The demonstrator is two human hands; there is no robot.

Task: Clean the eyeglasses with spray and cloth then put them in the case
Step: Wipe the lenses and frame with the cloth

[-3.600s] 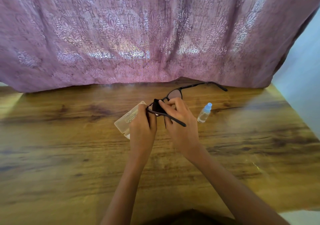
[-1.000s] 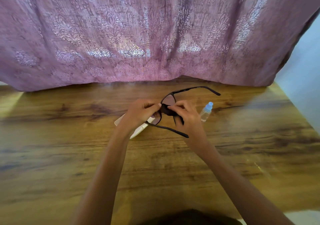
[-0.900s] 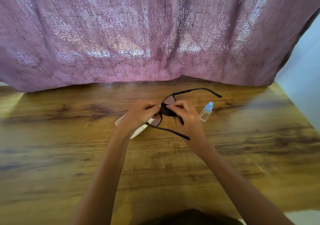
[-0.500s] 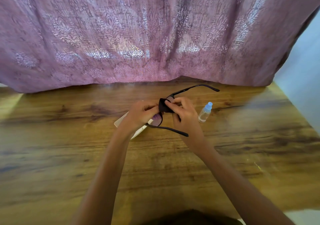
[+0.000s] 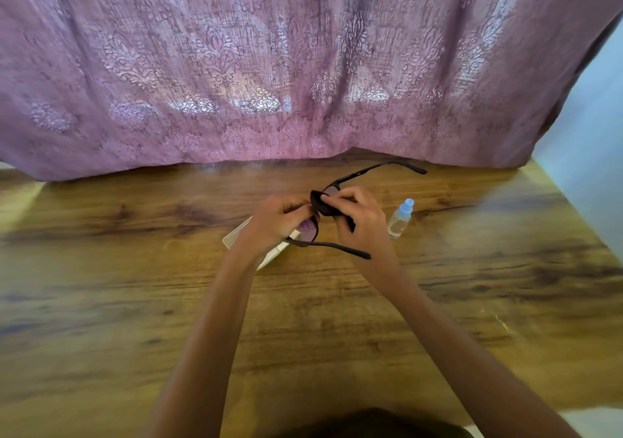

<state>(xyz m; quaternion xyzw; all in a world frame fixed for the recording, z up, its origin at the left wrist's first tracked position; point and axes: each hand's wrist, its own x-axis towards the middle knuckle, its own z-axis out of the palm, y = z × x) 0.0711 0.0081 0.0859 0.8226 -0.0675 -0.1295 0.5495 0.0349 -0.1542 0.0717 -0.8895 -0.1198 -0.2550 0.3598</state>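
Black-framed eyeglasses (image 5: 372, 169) are held above the wooden table (image 5: 135, 302) with both temples unfolded. My left hand (image 5: 274, 223) pinches the frame at the near lens. My right hand (image 5: 362, 222) pinches a small black cloth (image 5: 323, 205) against the far lens. Under my left hand lies a pale translucent case (image 5: 242, 235), mostly hidden. A small clear spray bottle (image 5: 399, 219) with a light blue cap stands just right of my right hand.
A pink patterned curtain (image 5: 269, 66) hangs along the table's far edge. A pale wall (image 5: 593, 127) borders the table on the right. Wood surface stretches to the left and toward me.
The cloth in my right hand has shifted from the near lens to the far lens over the last seconds. My left hand moved onto the frame's near side; the glasses tilted slightly.
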